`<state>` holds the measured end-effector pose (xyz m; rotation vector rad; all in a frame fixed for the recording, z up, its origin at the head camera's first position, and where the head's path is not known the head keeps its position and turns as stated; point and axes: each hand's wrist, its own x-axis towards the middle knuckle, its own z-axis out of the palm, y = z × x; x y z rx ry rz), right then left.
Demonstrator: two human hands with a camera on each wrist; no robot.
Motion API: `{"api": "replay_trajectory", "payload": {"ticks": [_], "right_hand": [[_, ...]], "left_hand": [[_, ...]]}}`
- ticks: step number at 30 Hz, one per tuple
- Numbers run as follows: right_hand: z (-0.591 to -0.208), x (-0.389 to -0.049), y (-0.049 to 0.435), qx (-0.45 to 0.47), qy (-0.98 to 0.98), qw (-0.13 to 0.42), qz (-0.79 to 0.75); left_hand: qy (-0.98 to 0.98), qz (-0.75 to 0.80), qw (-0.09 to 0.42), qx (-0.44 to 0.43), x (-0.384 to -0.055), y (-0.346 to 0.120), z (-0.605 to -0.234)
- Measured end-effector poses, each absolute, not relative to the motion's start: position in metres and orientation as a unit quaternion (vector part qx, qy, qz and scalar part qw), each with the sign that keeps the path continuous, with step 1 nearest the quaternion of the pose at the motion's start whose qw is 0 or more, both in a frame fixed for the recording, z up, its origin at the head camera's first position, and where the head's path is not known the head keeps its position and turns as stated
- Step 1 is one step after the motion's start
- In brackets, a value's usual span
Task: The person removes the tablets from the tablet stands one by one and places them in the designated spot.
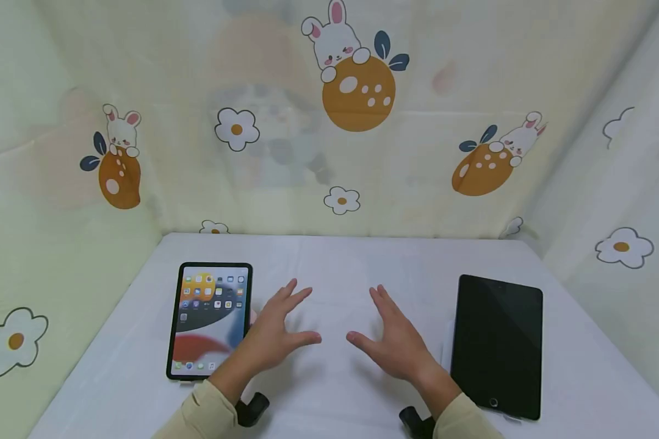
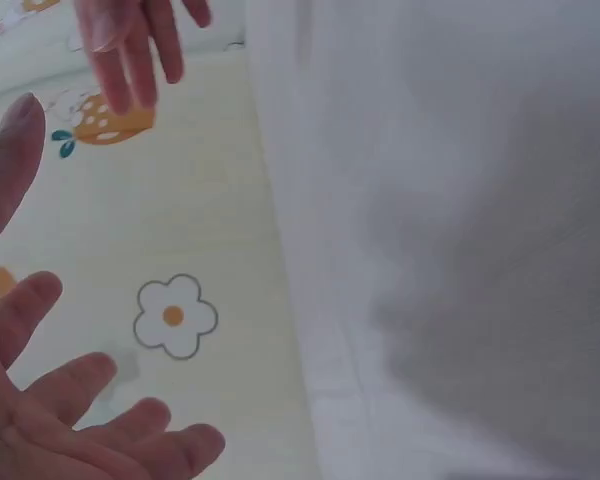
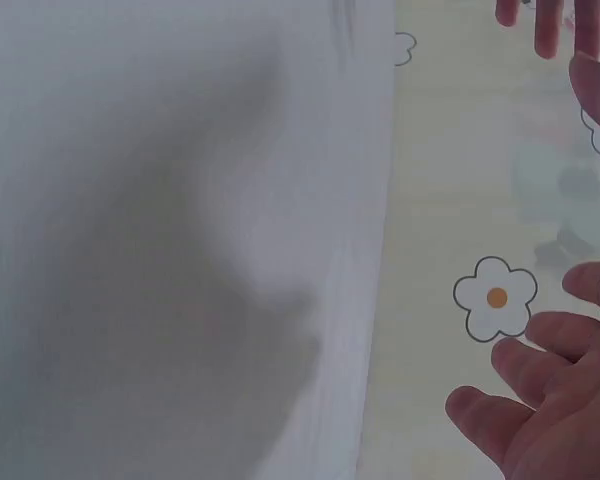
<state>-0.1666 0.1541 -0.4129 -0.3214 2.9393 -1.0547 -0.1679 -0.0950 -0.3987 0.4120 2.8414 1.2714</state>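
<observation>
My left hand (image 1: 271, 335) hovers above the white table with fingers spread and thumb pointing inward, holding nothing. Its forearm overlaps the lower right corner of a tablet with a lit home screen (image 1: 211, 317) at the left. Facing it across a gap, my right hand (image 1: 395, 341) is likewise spread and bare. To its right lies a larger tablet with a dark screen (image 1: 496, 341) and a round button at its lower edge. In the left wrist view the left fingers (image 2: 75, 390) are extended; the right wrist view shows the right fingers (image 3: 530, 370) loosely extended too.
The white-covered table (image 1: 329, 262) ends at a pale curtain (image 1: 274, 73) printed with rabbits, orange fruits and flowers, which encloses the back and both sides. Black wrist cameras sit under each forearm, one at the left wrist (image 1: 252, 408), one at the right wrist (image 1: 415, 422).
</observation>
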Motion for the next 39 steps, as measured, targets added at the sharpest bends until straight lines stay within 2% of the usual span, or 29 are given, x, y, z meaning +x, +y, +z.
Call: {"api": "replay_trajectory", "payload": {"ticks": [10,16,23,30,39], "right_hand": [[-0.425,-0.166,0.133,-0.126,0.873,0.016,-0.472],[-0.434,-0.175,0.114,-0.137,0.849,0.055,-0.507],[-0.429,-0.187,0.090,-0.179,0.833,0.087,-0.516],[-0.422,-0.205,0.058,-0.194,0.837,0.122,-0.496],[-0.412,-0.222,0.022,-0.206,0.832,0.173,-0.485]], "left_hand": [[0.857,0.507,0.047,0.080,-0.146,-0.148,-0.385],[0.850,0.519,0.029,0.085,-0.143,-0.201,-0.378],[0.862,0.507,0.008,0.007,-0.153,-0.256,-0.385],[0.862,0.506,0.023,-0.033,-0.172,-0.283,-0.397],[0.743,0.667,0.058,-0.006,-0.193,-0.302,-0.408]]}}
